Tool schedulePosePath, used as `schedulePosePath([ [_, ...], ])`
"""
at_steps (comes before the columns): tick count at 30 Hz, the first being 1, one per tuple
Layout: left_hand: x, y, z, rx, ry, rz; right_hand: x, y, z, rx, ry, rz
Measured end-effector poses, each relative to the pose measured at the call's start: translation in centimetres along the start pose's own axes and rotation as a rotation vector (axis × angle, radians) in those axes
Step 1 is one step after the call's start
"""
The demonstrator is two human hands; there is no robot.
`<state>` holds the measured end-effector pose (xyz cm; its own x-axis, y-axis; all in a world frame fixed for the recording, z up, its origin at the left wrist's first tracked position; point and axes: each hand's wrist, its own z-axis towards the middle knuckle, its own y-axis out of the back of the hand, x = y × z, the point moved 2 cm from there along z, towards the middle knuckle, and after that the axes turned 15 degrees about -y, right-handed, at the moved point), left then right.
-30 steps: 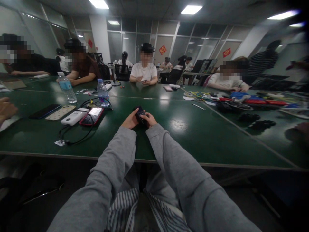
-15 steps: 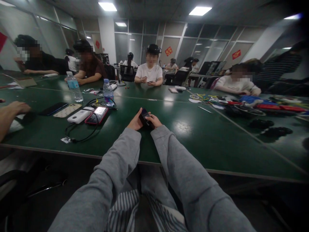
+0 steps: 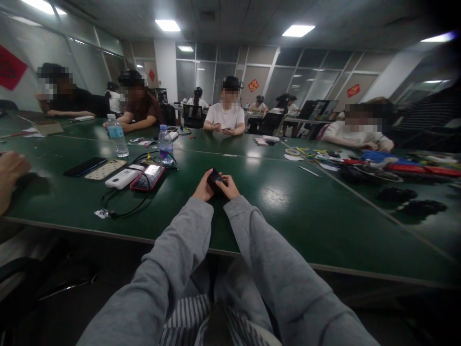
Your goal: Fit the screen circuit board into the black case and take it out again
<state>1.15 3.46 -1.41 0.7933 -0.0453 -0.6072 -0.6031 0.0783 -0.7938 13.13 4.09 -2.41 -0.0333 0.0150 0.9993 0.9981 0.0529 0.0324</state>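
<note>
A small black device (image 3: pixel 215 178) sits between both my hands, resting just above the green table (image 3: pixel 288 211). My left hand (image 3: pixel 203 188) is wrapped round its left side. My right hand (image 3: pixel 227 188) is closed on its right side, with the thumb on top. Grey sleeves cover both my arms. What the device is stays unclear; it is dark and partly hidden by my fingers.
To my left lie a red-cased phone (image 3: pixel 148 177), a white power bank (image 3: pixel 123 177), two more phones (image 3: pixel 94 168) and a black cable (image 3: pixel 118 209). Two water bottles (image 3: pixel 117 136) stand behind them. Several people sit round the table; coloured items (image 3: pixel 374 161) lie at right. Another person's hand (image 3: pixel 10 170) rests at far left.
My view has shifted so everything sits slightly lower and further right in the picture. My hands keep their hold on the black device. The hand at far left has drawn back a little.
</note>
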Motion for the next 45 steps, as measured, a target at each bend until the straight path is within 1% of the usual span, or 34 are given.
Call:
schedulePosePath([
  [3,-0.1,0.0,0.2,-0.046,-0.007,-0.026,0.4,-0.1,-0.6,-0.039,0.201,-0.185],
  [5,-0.2,-0.1,0.2,-0.072,-0.009,-0.042,0.4,-0.2,-0.9,-0.044,0.285,-0.288],
  [8,-0.4,-0.2,-0.1,-0.059,-0.018,-0.043,0.3,-0.4,-1.1,-0.07,0.315,-0.396],
  [12,-0.6,0.0,-0.3,-0.069,-0.013,-0.032,0.9,-0.3,-1.7,-0.138,0.307,-0.432],
  [15,-0.6,0.4,0.0,-0.124,-0.005,-0.069,2.4,0.2,-2.3,-0.249,0.371,-0.395],
  [18,-0.6,0.9,0.4,-0.157,-0.007,-0.118,3.6,1.5,-2.4,-0.405,0.415,-0.387],
  [21,-0.5,1.2,0.7,-0.155,-0.014,-0.155,3.7,3.3,-1.7,-0.568,0.356,-0.455],
  [24,-0.5,1.3,0.7,-0.156,-0.021,-0.174,2.7,4.7,-0.6,-0.647,0.253,-0.576],
  [26,-0.5,1.3,0.7,-0.162,-0.023,-0.178,1.9,5.0,-0.1,-0.651,0.214,-0.661],
  [29,-0.6,1.2,0.6,-0.168,-0.013,-0.181,1.0,5.0,0.2,-0.61,0.181,-0.767],
  [32,-0.6,0.9,0.4,-0.171,-0.005,-0.184,0.6,4.8,0.3,-0.575,0.148,-0.848],
  [34,-0.7,0.8,0.3,-0.168,-0.011,-0.179,0.6,4.7,0.3,-0.573,0.128,-0.889],
  [39,-0.8,0.5,0.0,-0.167,-0.018,-0.165,0.5,5.0,0.3,-0.599,0.09,-0.93],
  [45,-0.6,0.6,0.2,-0.161,-0.005,-0.171,0.2,5.2,0.3,-0.609,0.052,-0.933],
])
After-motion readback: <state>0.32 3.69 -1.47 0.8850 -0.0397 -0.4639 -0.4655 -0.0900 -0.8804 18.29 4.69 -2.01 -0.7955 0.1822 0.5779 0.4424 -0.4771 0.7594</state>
